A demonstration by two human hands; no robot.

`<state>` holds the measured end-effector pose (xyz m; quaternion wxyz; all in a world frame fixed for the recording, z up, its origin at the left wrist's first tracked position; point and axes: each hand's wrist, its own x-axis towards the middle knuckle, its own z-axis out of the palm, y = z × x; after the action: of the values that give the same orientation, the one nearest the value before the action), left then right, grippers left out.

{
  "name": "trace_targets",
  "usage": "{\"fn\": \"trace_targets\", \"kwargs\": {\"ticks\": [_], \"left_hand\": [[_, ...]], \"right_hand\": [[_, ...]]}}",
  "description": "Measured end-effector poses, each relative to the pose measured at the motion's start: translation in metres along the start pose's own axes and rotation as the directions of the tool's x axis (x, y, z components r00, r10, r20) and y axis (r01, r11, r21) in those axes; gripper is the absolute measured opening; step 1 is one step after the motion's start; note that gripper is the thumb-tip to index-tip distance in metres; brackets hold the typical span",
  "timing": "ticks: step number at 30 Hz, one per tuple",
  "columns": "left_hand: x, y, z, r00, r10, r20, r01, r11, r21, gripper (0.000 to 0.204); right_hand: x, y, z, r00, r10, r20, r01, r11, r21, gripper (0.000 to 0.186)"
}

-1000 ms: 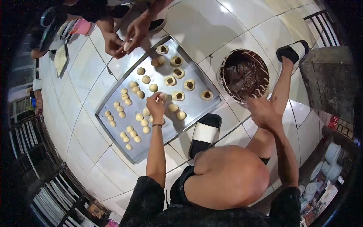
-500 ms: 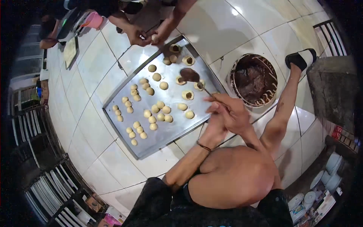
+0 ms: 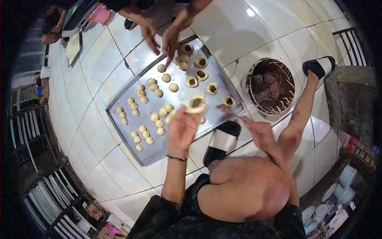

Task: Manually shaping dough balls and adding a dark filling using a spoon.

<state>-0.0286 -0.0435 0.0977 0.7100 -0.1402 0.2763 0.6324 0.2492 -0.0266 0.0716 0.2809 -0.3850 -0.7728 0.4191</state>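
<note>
A flattened round of pale dough with dark filling (image 3: 196,103) is held up at the fingertips of my left hand (image 3: 184,129), over the right part of the metal tray (image 3: 144,156). My right hand (image 3: 260,133) grips a thin-handled spreading tool (image 3: 234,114), smeared by motion, its end near the tray's right corner. Close to that end lies a filled dough round (image 3: 229,101). More filled rounds (image 3: 211,88) sit along the tray's right side. Several plain dough balls (image 3: 160,123) stand in clusters at left and middle, some behind my left hand.
A round tub of dark brown filling (image 3: 267,85) stands right of the tray. Across it, another person's hands (image 3: 169,40) reach over the far edge. My sandalled foot (image 3: 223,141) is by the near edge. A pink bucket (image 3: 99,15) and shallow pan (image 3: 74,49) lie far left.
My hands have moved apart: the left has lifted a filled dough round, the right has drawn back with the tool. The other person's hands have separated and come down toward the dough balls.
</note>
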Motion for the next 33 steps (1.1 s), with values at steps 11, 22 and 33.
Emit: {"fn": "trace_targets", "kwargs": {"ticks": [11,22,33], "left_hand": [[0.117,0.067,-0.153,0.880,0.419,0.224,0.021,-0.505,0.863,0.035],[0.137,0.070,-0.103,0.692,0.642,0.330,-0.237,-0.230,0.944,0.048],[0.022,-0.102,0.008,0.980,-0.082,0.180,0.013,0.935,0.355,0.026]], "right_hand": [[0.002,0.045,-0.138,0.903,0.397,0.167,-0.246,0.793,-0.557,0.019],[-0.027,0.003,-0.119,0.972,0.214,-0.098,-0.231,0.949,-0.215,0.017],[0.081,-0.075,0.000,0.995,-0.001,-0.098,0.051,0.857,0.512,0.014]]}}
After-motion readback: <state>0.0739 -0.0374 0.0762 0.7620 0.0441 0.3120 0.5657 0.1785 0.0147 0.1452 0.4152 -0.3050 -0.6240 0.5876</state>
